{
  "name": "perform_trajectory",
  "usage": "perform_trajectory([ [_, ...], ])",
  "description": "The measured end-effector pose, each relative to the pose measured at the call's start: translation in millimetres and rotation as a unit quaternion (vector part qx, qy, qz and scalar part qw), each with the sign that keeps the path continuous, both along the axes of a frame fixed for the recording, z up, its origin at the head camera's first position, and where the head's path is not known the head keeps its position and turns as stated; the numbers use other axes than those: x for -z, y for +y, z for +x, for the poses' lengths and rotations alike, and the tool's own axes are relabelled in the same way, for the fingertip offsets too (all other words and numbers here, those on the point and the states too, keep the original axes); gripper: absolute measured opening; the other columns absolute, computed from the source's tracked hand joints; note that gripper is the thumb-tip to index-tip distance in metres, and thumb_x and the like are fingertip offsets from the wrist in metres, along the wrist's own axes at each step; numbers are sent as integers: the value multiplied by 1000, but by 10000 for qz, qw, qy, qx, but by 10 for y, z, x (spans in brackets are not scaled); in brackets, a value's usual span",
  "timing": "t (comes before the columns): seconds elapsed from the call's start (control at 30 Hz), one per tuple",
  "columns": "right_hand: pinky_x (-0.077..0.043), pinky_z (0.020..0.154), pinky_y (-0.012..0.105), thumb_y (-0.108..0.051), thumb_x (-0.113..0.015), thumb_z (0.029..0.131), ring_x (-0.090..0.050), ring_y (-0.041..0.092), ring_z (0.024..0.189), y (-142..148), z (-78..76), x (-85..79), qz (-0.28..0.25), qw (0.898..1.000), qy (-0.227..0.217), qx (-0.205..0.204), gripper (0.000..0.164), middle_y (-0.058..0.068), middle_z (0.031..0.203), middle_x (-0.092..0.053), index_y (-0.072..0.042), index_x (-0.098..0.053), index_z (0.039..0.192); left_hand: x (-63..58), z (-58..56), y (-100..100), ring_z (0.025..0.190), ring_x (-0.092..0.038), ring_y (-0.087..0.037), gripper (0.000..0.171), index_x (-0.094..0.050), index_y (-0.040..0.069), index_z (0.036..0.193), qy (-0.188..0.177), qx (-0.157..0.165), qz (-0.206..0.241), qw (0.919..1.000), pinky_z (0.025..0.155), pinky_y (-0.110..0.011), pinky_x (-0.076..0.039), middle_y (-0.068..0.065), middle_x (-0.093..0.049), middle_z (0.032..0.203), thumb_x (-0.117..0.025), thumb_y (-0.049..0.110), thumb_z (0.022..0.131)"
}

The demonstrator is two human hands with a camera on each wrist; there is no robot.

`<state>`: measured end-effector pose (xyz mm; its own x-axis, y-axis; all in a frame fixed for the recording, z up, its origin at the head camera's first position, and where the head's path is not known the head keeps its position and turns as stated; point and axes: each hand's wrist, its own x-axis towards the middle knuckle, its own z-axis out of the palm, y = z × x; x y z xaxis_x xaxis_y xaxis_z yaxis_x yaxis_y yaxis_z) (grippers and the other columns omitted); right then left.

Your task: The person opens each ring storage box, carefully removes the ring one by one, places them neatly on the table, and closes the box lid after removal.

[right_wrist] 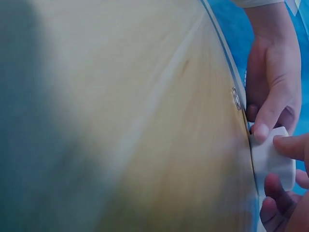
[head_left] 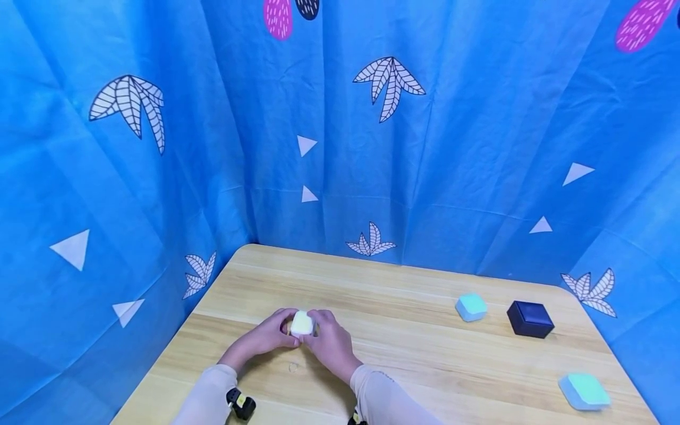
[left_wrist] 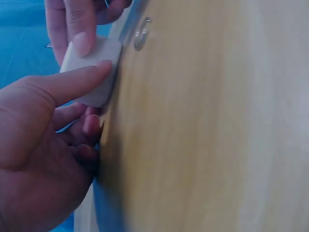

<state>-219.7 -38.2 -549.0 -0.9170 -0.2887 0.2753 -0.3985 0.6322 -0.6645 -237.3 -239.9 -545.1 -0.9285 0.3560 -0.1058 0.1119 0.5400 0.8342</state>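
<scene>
White box (head_left: 301, 323) pinched between left hand (head_left: 270, 334) and right hand (head_left: 332, 343); dark box (head_left: 530, 319) visible only in head view.

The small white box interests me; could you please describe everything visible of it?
The small white box is squarish with rounded corners and plain, smooth-looking faces, its material unclear. No opening shows. It is at the left part of the wooden table, beyond a small ring. The left grip and right grip hold it between them, thumbs on its near face. Whether it touches the table is unclear.
</scene>
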Motion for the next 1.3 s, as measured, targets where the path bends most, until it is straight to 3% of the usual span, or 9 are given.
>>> perform_trajectory([
  [0.3,-56,87,35,-35,-78,87,-65,19,108,90,-2,-66,163,9991,168,-361,54,7,127,-64,-10,-63,133,-209,48,-74,102,-50,-22,80,-43,8,151,-171,60,-488,9986,83,-36,-45,-17,-46,136,-78,39,87],
  [0.4,-57,90,41,-37,-71,93,-64,25,114,130,-3,-102,253,9985,280,-386,50,10,133,-61,-10,-63,134,-297,65,-88,117,-52,-30,79,-42,10,152,-57,-57,-824,9966,95,-48,-49,-17,-44,145,-73,45,89],
  [0.5,-55,96,50,-40,-63,98,-59,32,126,175,-13,-126,454,9973,422,-395,49,15,142,-55,-10,-61,137,-368,90,-54,139,-37,-42,81,-36,11,156,70,-181,-1078,9940,110,-64,-36,-21,-33,157,-68,49,93],
  [0.63,-46,107,55,-43,-58,100,-46,38,138,249,-30,-155,751,9948,530,-438,53,21,151,-46,-8,-57,141,-424,119,50,149,-15,-51,86,-24,8,160,272,-289,-1380,9896,112,-74,-23,-26,-17,164,-61,52,96],
  [0.9,-20,122,60,-47,-53,102,-24,42,150,452,-45,-171,1053,9937,269,-287,64,25,161,-29,-6,-45,150,-384,77,286,151,-14,-48,82,-23,4,160,774,-425,-2029,9752,116,-72,-18,-25,-16,165,-42,59,102],
  [1.1,-18,121,62,-50,-50,102,-21,44,151,643,-87,-129,1296,9912,219,-137,69,26,163,-23,-4,-40,152,-441,15,537,151,-17,-47,80,-25,5,159,1078,-245,-2268,9677,119,-66,-17,-25,-18,165,-36,61,103],
  [1.3,-18,122,61,-52,-48,102,-24,43,150,822,-133,-139,1207,9927,84,25,70,25,163,-23,-5,-39,153,-542,-37,812,152,-15,-45,81,-22,9,161,1254,33,-2482,9605,121,-64,-16,-23,-15,166,-32,64,102],
])
